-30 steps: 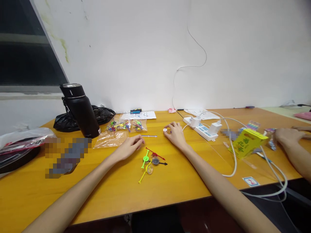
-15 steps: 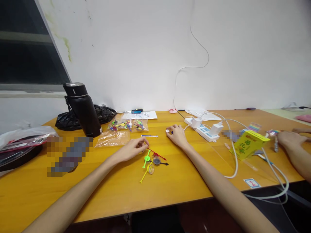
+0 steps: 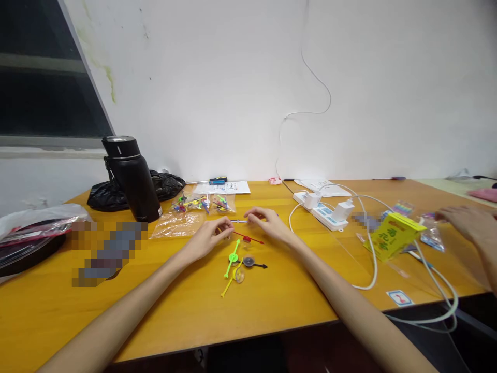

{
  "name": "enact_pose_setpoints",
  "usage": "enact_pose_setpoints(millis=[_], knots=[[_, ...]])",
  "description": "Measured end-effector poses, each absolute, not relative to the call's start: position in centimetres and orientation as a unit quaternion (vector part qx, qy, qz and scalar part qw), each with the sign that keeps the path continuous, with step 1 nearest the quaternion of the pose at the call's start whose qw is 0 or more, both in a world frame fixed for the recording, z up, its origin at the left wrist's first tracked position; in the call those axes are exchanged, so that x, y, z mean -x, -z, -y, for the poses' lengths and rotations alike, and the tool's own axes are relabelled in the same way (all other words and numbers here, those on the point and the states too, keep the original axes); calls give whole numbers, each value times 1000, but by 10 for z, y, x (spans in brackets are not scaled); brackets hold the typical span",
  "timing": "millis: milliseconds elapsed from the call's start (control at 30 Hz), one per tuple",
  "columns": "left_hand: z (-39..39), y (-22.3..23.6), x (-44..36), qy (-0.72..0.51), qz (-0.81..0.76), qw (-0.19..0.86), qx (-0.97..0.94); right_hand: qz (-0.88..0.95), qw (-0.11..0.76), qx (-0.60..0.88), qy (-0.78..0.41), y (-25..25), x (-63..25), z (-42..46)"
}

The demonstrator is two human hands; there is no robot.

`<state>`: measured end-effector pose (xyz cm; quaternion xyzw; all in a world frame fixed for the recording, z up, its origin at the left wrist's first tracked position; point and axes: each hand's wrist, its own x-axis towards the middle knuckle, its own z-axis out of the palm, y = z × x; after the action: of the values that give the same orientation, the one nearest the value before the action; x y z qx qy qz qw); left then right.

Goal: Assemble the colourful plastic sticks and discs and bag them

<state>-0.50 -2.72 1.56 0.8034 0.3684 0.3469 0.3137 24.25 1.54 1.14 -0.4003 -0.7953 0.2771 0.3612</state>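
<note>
left hand (image 3: pixel 212 237) and right hand (image 3: pixel 269 225) reach toward each other low over the table (image 3: pixel 186 311), fingers bent. the left fingertips are drawn in narrow at the tail of the red arrow (image 3: pixel 255 240); whether they grip it, i cannot tell. the right thumb and forefinger curve near 1 end of the white arrow (image 3: pixel 238 221), which lies between the 2 hands; whether they touch or hold anything, i cannot tell either. nearer the person, 3 more lie close together: a green arrow (image 3: pixel 233 257), a black arrow (image 3: pixel 248 262) and a yellow arrow (image 3: pixel 228 288). beyond the left hand are a clear flat bag (image 3: pixel 176 226) and bagged coloured pieces (image 3: pixel 201 203), with a black bottle (image 3: pixel 134 184) farther left. on the right sit a white power strip (image 3: pixel 324 216), a yellow box (image 3: pixel 392 235) and another person's hand (image 3: pixel 462 220).
</note>
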Motion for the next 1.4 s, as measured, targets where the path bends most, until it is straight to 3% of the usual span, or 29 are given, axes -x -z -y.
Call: enact_pose_setpoints(millis=[133,333,533,767,1400], knots=[[24,-20,9,-412,-388,264,-782,792,298,322,-424,-19,-231,-2],[23,-22,13,-462,-390,237,-761,757,304,255,-519,-22,-224,6],[30,-20,4,-461,-320,396,-726,700,311,232,-599,-19,-216,8],[29,-15,-2,-406,-283,472,-730,638,346,196,-659,-15,-210,10],[28,-9,0,-409,-245,518,-710,515,335,132,-778,-21,-196,29]])
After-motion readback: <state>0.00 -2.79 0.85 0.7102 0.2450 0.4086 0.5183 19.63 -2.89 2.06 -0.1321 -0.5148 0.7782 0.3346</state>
